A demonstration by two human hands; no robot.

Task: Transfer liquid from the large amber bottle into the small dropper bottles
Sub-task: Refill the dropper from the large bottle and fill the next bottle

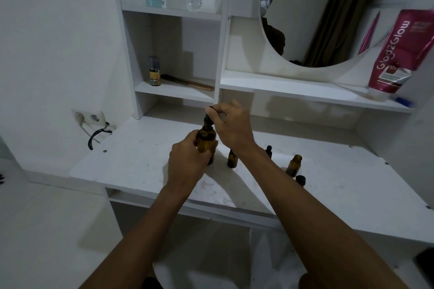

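Upright, large amber bottle (206,142) (neck up), left hand (187,162) gripping.

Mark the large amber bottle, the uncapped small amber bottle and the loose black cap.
Large amber glass bottle (206,141), head view, on its shoulder.
Uncapped small amber bottle (293,166), head view, mid-body.
Loose black cap (300,180), head view, top.
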